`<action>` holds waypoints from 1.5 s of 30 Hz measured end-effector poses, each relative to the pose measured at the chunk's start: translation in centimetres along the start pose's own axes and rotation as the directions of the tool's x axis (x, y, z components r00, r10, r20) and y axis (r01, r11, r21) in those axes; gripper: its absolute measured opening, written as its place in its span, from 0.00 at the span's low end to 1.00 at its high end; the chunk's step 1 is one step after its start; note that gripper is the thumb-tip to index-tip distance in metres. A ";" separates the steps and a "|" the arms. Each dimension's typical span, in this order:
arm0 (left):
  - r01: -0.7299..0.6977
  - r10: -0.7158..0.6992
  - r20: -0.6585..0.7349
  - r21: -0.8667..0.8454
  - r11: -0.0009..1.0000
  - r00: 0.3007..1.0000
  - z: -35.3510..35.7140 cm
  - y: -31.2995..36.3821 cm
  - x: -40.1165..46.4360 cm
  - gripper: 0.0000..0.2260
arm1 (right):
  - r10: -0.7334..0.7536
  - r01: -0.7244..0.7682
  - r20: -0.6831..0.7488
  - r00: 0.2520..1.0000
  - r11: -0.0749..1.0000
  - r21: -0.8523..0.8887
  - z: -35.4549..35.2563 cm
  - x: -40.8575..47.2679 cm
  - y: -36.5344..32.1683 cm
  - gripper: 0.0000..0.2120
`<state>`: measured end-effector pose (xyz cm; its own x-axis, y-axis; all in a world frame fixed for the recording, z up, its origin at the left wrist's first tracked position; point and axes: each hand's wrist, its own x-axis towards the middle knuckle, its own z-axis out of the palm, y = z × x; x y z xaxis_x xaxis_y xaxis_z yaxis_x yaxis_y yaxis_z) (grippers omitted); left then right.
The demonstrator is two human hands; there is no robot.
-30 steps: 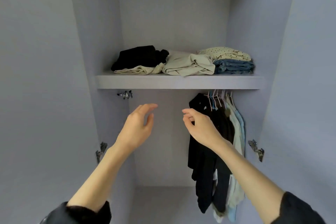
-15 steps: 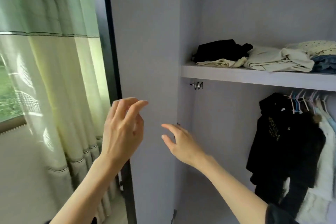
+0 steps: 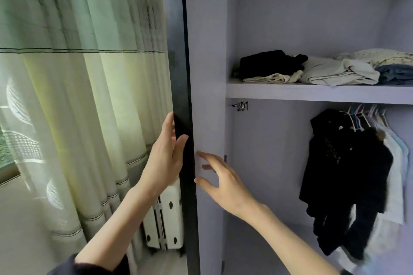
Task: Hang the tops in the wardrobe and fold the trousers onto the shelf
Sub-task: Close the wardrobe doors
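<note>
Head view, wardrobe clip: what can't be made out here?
- Left hand: its fingertips pass behind the dark door edge, so their hold is hidden.
- Folded pile on the shelf: the right end is cut off by the frame edge.
- Hanging tops: overlapping and motion-blurred at the hems; count unclear.
- White case: partly hidden by door and curtain.

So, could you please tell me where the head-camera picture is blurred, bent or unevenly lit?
Head view: daylight glows through the pale green striped curtain, brightest at the left edge; the lilac wardrobe interior is dimmer; the dark and pale hanging tops smear at lower right; the black door edge bows slightly from wide-angle distortion; both hands look fairly sharp.
</note>
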<state>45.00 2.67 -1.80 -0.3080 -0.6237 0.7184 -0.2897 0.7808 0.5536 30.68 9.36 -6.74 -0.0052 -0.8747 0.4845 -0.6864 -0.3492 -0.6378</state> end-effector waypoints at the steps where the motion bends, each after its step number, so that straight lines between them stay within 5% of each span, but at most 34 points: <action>1: -0.057 0.059 0.028 -0.052 0.997 0.998 0.5 0.5 0.0 0.27 | 0.013 -0.013 -0.018 1.000 1.000 0.013 -0.6 -0.6 0.2 0.26; 5: -0.267 0.301 0.150 -0.210 0.940 0.942 3.4 2.6 0.3 0.23 | 0.087 -0.080 -0.133 0.987 0.995 0.057 -4.1 -3.2 1.5 0.24; 11: -0.385 0.422 0.265 -0.181 0.905 0.867 11.3 6.6 1.8 0.27 | 0.266 -0.257 -0.276 0.924 0.964 0.072 -10.7 -6.6 4.4 0.20; 16: -0.483 0.490 0.311 -0.105 0.869 0.815 19.1 8.6 4.5 0.22 | 0.153 -0.222 -0.507 0.848 0.972 -0.078 -16.4 -7.7 7.7 0.27; 21: -0.569 0.380 0.538 0.240 0.787 0.753 26.5 7.7 8.8 0.29 | 0.148 -0.304 -0.340 0.929 0.830 -0.467 -21.0 -6.7 13.4 0.34; 27: -0.523 0.261 0.548 0.400 0.753 0.795 33.7 6.6 11.6 0.38 | 0.158 -0.295 -0.274 0.949 0.756 -0.584 -25.7 -3.4 20.4 0.38; 37: -0.453 0.165 0.502 0.531 0.716 0.849 39.0 5.6 14.5 0.40 | 0.189 -0.268 -0.232 0.954 0.884 -0.384 -28.9 0.9 26.3 0.37; 45: -0.446 0.082 0.543 0.584 0.679 0.836 39.9 5.8 16.1 0.38 | 0.397 -0.415 -0.148 0.906 0.901 -0.122 -30.0 2.9 27.0 0.39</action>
<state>2.20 -4.30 -3.84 -0.7734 -0.4779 0.4166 -0.5882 0.7860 -0.1902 -9.71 7.44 -4.57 -0.3853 -0.8810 0.2744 -0.7055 0.0895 -0.7031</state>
